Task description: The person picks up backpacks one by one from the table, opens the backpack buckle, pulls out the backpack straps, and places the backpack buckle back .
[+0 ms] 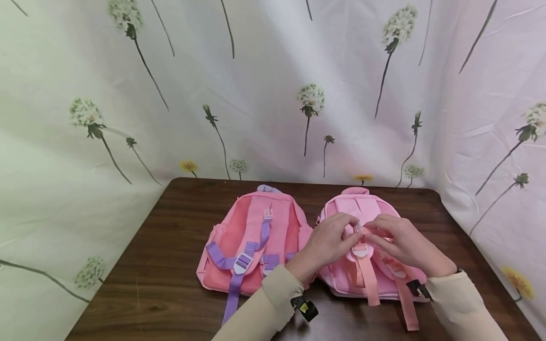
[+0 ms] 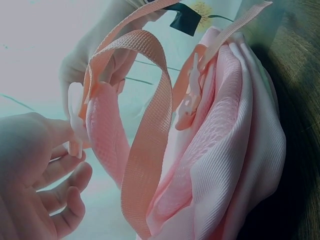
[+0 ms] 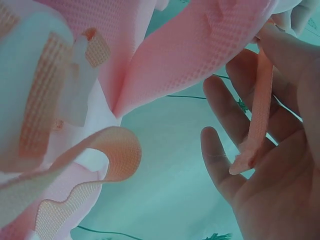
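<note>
A light-pink backpack (image 1: 337,284) lies straps-up on the table, its padded shoulder strap (image 2: 107,130) lifted between both hands. My left hand (image 1: 330,241) pinches a small white plastic buckle (image 2: 76,117) at the end of that strap, its other fingers loosely bent. Opposite it, my right hand (image 1: 398,239) pinches the peach webbing (image 3: 261,95) close to the buckle, and the loose webbing end lies across the palm. The right fingertips are partly hidden at the frame edge. Below the hands hangs a white slider (image 1: 360,250) with more peach webbing (image 1: 368,282).
Left of it lies a coral-pink backpack (image 1: 251,227) with purple straps (image 1: 232,296) and a white clip (image 1: 268,214). Both rest on a dark wooden table (image 1: 170,265). A dandelion-printed curtain (image 1: 264,94) stands behind and at the sides.
</note>
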`<state>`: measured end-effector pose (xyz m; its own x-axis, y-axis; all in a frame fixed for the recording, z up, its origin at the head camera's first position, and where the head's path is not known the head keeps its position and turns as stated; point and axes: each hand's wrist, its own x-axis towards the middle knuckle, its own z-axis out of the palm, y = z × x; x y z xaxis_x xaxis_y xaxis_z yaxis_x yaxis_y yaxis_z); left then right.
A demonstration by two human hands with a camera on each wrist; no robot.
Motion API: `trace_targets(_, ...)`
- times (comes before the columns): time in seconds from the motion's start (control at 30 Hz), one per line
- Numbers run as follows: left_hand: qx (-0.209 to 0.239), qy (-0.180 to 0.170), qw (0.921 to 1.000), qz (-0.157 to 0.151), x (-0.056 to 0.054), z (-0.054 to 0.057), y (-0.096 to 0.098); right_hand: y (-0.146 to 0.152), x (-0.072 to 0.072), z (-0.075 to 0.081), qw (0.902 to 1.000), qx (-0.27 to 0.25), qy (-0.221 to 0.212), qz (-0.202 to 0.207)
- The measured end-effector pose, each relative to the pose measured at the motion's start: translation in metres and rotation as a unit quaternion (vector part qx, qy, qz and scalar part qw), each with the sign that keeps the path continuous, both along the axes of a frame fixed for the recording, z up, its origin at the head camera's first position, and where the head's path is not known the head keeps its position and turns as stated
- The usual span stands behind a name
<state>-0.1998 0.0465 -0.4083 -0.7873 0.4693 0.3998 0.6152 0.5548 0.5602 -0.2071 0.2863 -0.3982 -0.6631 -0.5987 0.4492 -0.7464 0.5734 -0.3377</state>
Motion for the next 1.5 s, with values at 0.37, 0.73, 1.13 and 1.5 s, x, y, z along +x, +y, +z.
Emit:
trace_targets(0.37, -0.010, 0.000, 0.9999, -0.010, 0.002, -0.002, 0.000, -0.008, -0.001, -0.009, 0.9994, -0.014, 0.019, 0.024)
trace_targets(0.73, -0.009, -0.026, 0.9996, -0.003, 0.000, 0.002, 0.000, 0.001, 0.001, -0.003, 1.0000, -0.007, 0.001, -0.005)
trace_targets(1.13, -0.014, 0.014, 0.9998, -0.008, -0.002, 0.003, 0.002, 0.001, 0.001, -0.004, 0.9995, -0.019, 0.022, 0.008)
trace_targets(1.5, -0.004, 0.027, 0.9996, -0.011, -0.003, 0.001, 0.002, -0.003, 0.001, 0.002, 0.9987, -0.004, 0.047, 0.017)
